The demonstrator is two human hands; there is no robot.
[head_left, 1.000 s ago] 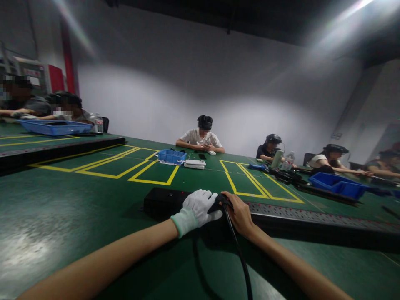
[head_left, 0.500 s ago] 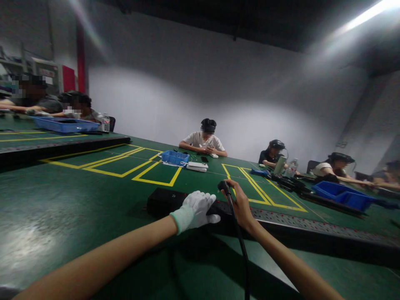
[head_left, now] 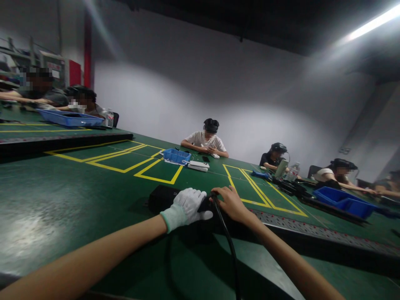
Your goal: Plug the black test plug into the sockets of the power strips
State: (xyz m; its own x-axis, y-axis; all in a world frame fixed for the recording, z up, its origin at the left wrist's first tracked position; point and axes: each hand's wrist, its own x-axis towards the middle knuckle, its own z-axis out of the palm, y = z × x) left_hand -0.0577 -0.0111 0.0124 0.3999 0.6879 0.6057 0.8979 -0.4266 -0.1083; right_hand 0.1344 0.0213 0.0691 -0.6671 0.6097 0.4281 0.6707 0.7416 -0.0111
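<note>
A long black power strip (head_left: 281,228) lies across the green table, its top lined with sockets and red marks. My left hand (head_left: 189,205), in a white knitted glove, is wrapped over the strip near its plain black end (head_left: 161,199). Bare and close beside it, my right hand (head_left: 229,203) grips a black power plug (head_left: 213,195) down at the strip's top. From the plug a thick black cord (head_left: 230,243) runs toward me and off the lower edge. Fingers hide whether the prongs sit in a socket.
Beyond the strip are yellow tape outlines (head_left: 156,181), a small blue basket (head_left: 176,156) and a white box (head_left: 198,166). A blue tray (head_left: 343,200) stands at right, another blue tray (head_left: 71,118) at far left. Several people sit around the table, one person (head_left: 206,139) straight across.
My right hand has lowered the plug from above the strip down onto its top, moving left toward the glove. My left hand has shifted slightly left along the strip.
</note>
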